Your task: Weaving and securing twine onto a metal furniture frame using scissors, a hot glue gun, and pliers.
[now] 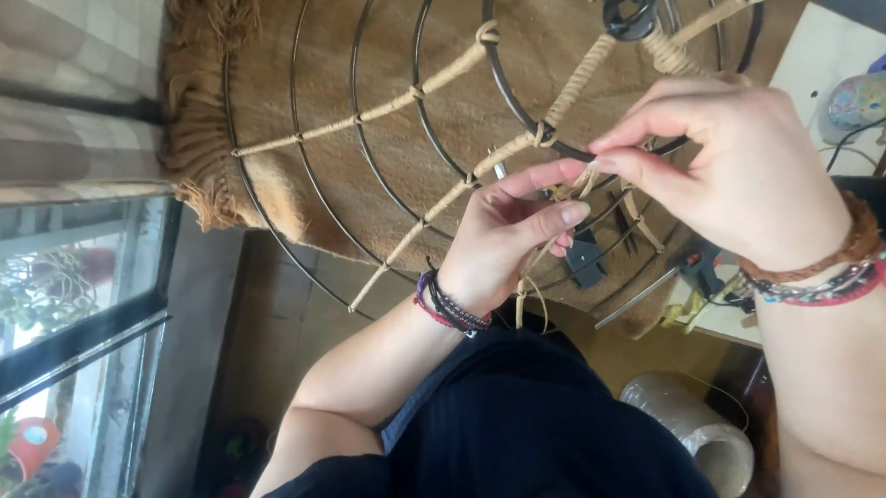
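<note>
We see a round frame of thin dark metal rings [378,132], set one inside another like a web, lying over a coarse tan burlap cloth with a frayed fringe [209,140]. Several spokes wrapped in pale twisted jute cord [426,88] already run outward across the rings, each tied with a small knot where it crosses a wire, so we judge a good part of the binding done; the rings nearest the body and the stretch under the hands look less covered, with bare wire showing between spokes, so more wrapping appears left. The left hand [507,241], with dark beaded bands at the wrist, is closed in a pinch on a thin strand of natural-coloured cord [575,185] right at a ring crossing, loose ends hanging down below it. The right hand [723,172], wearing a brown braided bracelet and beaded bands, pinches the same strand from the other side, fingertips almost touching those of the left. A black plastic ring-shaped fitting [634,8] sits near the hub. Lower down we make out a roll of whitish translucent material [695,432] on the floor, and a window with red plant pots [19,467] outside.
</note>
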